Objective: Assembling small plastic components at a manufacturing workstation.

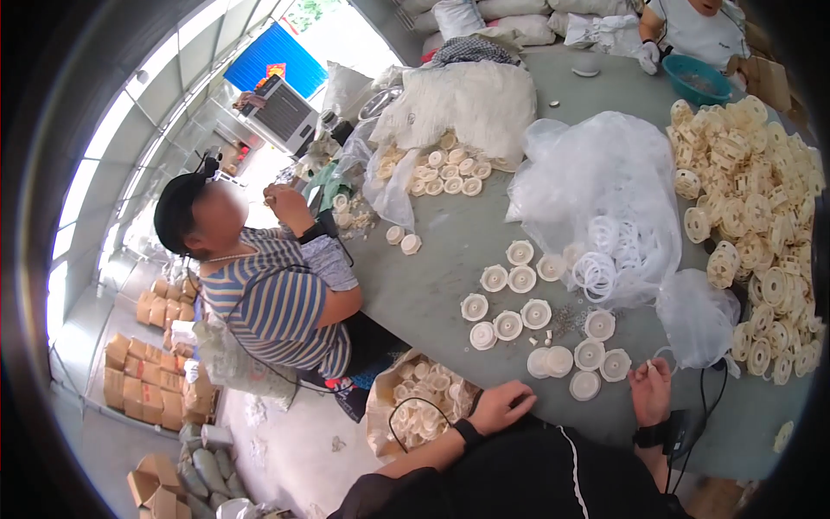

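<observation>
My left hand lies at the near table edge, fingers loosely curled with a dark gap between thumb and fingers, and nothing visible in it. To its right, my right hand is closed in a pinch on a thin white ring, whose curve shows above the fingertips. Between and beyond the hands lie round cream plastic parts with scalloped rims, such as this disc. One pair of smooth pale discs sits just left of them. Small metal pieces are scattered among the parts.
A clear bag with white rings lies ahead, and a smaller plastic bag is nearer. Cream parts heap at right. A person in stripes works at left; another, far right, has a blue-green basin. A sack of parts stands below the edge.
</observation>
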{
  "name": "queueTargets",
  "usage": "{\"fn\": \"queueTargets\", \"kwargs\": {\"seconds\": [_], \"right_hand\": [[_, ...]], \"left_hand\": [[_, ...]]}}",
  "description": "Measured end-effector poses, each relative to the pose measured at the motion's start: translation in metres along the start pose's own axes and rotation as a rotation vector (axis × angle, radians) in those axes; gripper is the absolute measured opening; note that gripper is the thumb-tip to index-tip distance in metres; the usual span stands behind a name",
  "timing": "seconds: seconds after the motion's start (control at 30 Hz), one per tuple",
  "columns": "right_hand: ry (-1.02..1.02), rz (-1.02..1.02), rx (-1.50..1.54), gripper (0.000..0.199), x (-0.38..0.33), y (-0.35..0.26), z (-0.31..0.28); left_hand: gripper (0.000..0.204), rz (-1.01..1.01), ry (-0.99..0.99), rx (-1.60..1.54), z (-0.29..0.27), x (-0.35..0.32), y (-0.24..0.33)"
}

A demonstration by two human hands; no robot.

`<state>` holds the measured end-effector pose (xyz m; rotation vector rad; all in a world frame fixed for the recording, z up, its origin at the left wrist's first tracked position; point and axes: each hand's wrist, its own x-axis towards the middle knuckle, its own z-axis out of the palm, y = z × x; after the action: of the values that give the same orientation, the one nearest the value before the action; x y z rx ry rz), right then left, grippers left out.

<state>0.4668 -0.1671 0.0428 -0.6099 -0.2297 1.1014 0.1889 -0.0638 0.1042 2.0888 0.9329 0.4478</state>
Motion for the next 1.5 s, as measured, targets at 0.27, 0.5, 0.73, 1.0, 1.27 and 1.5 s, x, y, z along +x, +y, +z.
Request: {"fn": "queueTargets", "kwargs": {"seconds": [0.27, 0.5, 0.73, 1.0, 1.27, 1.5], "right_hand": [[0.059, 0.051, 0.115, 0.014, 0.000, -0.003, 0.004], [0.043, 0.097, 0.149, 0.010, 0.000, -0.006, 0.002], [0.045, 0.055, 0.185, 0.010, -0.005, -0.008, 0.004], [0.051, 0.016, 0.151, 0.015, -0.002, -0.006, 0.008], [0.093, -0.033, 0.050, 0.012, -0.040, -0.006, 0.012], [0.018, 0.022, -0.008, 0.010, -0.060, 0.025, 0.015]], "left_hand": [[0.011, 0.005, 0.300, 0.283, 0.031, 0.017, -0.006], [0.014, -0.145, 0.254, 0.218, 0.026, 0.020, 0.006], [0.014, -0.160, 0.185, 0.201, 0.024, 0.022, 0.006], [0.012, -0.122, 0.270, 0.158, 0.027, 0.022, 0.002], [0.008, -0.130, 0.529, -0.145, -0.016, 0.018, -0.032], [0.029, -0.030, 0.563, 0.211, -0.065, 0.035, -0.052]]}}
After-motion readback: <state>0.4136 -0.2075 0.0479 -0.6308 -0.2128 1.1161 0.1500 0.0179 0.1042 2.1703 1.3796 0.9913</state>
